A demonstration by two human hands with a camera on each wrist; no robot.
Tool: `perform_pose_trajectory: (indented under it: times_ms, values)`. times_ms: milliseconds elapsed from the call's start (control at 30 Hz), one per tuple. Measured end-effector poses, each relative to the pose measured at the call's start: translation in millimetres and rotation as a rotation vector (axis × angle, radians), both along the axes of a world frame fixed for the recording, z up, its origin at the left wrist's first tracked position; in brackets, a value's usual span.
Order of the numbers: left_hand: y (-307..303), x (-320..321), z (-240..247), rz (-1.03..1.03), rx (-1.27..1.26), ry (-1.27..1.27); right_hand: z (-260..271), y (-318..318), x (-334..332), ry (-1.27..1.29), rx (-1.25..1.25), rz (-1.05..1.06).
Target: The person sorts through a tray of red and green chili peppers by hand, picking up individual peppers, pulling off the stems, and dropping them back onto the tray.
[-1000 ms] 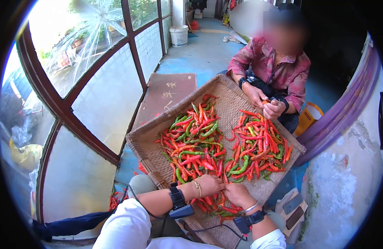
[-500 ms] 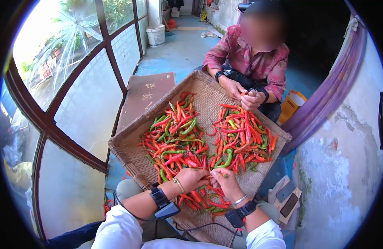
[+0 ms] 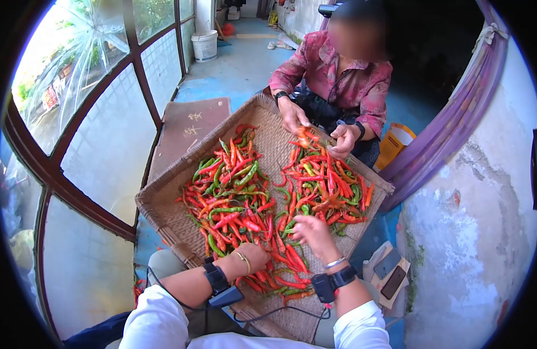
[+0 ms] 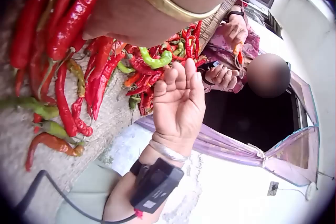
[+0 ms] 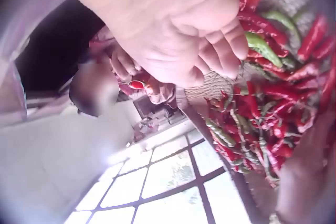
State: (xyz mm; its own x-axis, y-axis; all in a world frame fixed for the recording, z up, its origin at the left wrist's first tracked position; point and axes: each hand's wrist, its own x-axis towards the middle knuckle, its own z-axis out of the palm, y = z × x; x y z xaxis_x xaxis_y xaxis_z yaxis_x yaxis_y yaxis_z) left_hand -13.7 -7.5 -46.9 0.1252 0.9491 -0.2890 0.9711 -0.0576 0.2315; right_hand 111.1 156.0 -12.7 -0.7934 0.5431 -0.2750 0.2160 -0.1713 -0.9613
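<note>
A large woven basket (image 3: 158, 214) holds heaps of red and green chili peppers (image 3: 222, 195), with a second heap (image 3: 329, 180) on its right side. My left hand (image 3: 252, 257) reaches palm down into the peppers at the near side; its fingertips are hidden among them, so I cannot tell what they hold. My right hand (image 3: 316, 237) is raised over the near edge of the right heap. In the left wrist view its palm (image 4: 178, 103) faces up with loosely bent fingers and nothing in it. Red chilies (image 4: 65, 98) lie right below my left hand.
Across the basket, another person (image 3: 338, 75) holds an orange-red chili (image 3: 306, 136) over the right heap. A brown board (image 3: 190, 131) lies at the basket's left. Two phones (image 3: 387, 263) lie at the right by the wall. A cable (image 3: 268, 319) hangs between my wrists.
My hands were together over the peppers and have parted, the left going down into the chilies, the right lifting away. The other person's hands have moved apart. The head view has shifted.
</note>
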Motion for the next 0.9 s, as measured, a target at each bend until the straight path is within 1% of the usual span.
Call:
perform_pose_trajectory:
  times_ms: [33, 67, 100, 133, 167, 233, 300, 333, 367, 433, 500, 567, 633, 667, 700, 733, 767, 833, 900]
  values:
    - [1.4, -0.1, 5.5, 0.0, -0.105, 0.028, -0.2, -11.5, -1.8, -0.017, 0.039, 0.098]
    - [2.8, -1.3, 11.0, 0.01, -0.115, 0.019, -6.7, -20.7, -1.4, -0.018, 0.143, 0.182]
    - [4.0, -2.4, 16.1, 0.028, -0.092, 0.024, -6.5, -25.1, -2.0, -0.026, 0.123, 0.198]
    - [2.3, -2.2, 17.6, 0.047, -0.078, 0.023, -3.0, -29.3, -0.7, -0.064, 0.374, 0.304]
    - [1.7, -4.8, 14.7, 0.097, -0.009, 0.004, 0.1, -33.3, 0.8, -0.093, 0.629, 0.411]
    - [2.3, -14.1, 19.5, 0.126, 0.108, 0.028, 4.1, -36.7, 0.9, -0.109, 0.633, 0.425]
    - [7.7, -28.2, 30.7, 0.217, 0.123, 0.025, 6.3, -36.1, 0.2, -0.095, 0.71, 0.4]
    - [6.9, -37.9, 39.9, 0.303, 0.288, 0.011, 2.6, -34.4, 0.3, -0.112, 0.653, 0.381]
    - [7.5, -48.8, 48.9, 0.382, 0.458, -0.002, 2.4, -33.4, -0.4, -0.105, 0.653, 0.382]
    - [16.3, -74.1, 51.6, 0.521, 0.651, 0.102, 5.6, -32.0, 1.6, -0.153, 0.671, 0.329]
    - [19.0, -92.0, 59.8, 0.596, 0.847, 0.171, 6.7, -32.5, 2.3, -0.135, 0.654, 0.309]
    - [21.2, -111.0, 49.1, 0.679, 0.827, 0.196, 5.4, -33.5, 2.5, -0.123, 0.694, 0.342]
    - [21.7, -119.0, 44.5, 0.683, 0.732, 0.23, 6.1, -35.4, 2.1, -0.1, 0.715, 0.338]
    - [23.0, -123.3, 38.7, 0.666, 0.736, 0.236, 6.8, -37.1, 1.8, -0.113, 0.711, 0.366]
    - [26.1, -126.8, 35.8, 0.684, 0.685, 0.225, 6.9, -37.7, 1.2, -0.126, 0.708, 0.393]
    - [29.5, -127.9, 31.9, 0.699, 0.631, 0.214, 1.9, -37.2, 0.6, -0.104, 0.719, 0.402]
    - [32.5, -127.1, 28.1, 0.675, 0.634, 0.22, -1.9, -37.9, 0.4, -0.099, 0.717, 0.378]
    - [38.4, -124.0, 28.6, 0.754, 0.59, 0.207, -6.2, -37.7, -1.5, -0.119, 0.727, 0.427]
    - [45.4, -123.9, 30.4, 0.747, 0.584, 0.21, -7.2, -37.2, -2.6, -0.122, 0.741, 0.426]
